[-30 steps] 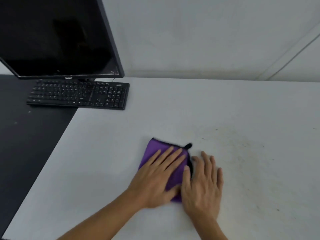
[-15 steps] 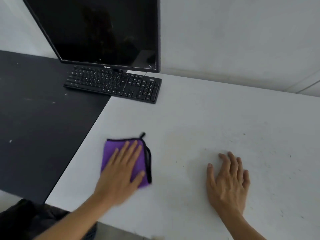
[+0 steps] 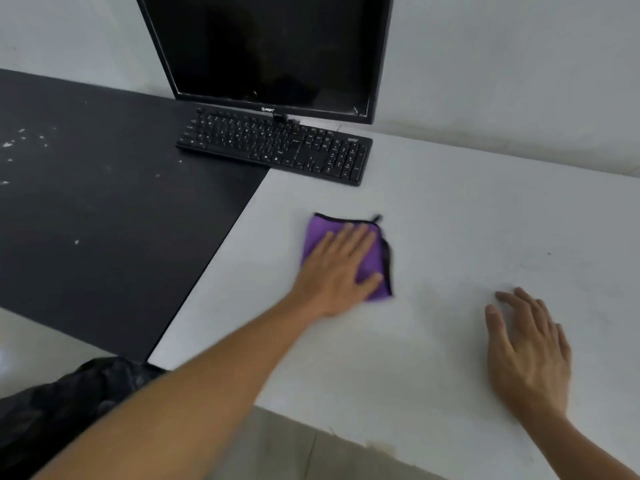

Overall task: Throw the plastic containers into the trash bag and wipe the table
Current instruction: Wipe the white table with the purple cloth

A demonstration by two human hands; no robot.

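- The purple cloth [image 3: 317, 233] is lying flat on the white table [image 3: 450, 216], near its left side and just in front of the keyboard [image 3: 277, 147], with its black-trimmed edge facing right
- The left hand [image 3: 341, 268] is pressing down on the cloth with fingers straight and spread, grasping nothing; its outline is blurring, so a wiping stroke is probably under way
- The right hand [image 3: 530, 351] is resting palm-down on bare table, released, well apart from the cloth on its right
- Faint specks [image 3: 549, 252] are showing farther right, so the coming stroke is likely heading rightward from the cloth; the left hand is the nearer one
- No plastic containers are showing; a dark crumpled bag [image 3: 69, 403], seemingly the trash bag, is sitting below the table's near-left corner
- A monitor [image 3: 270, 46] is standing behind the keyboard, and a black table [image 3: 104, 202] is adjoining on the left
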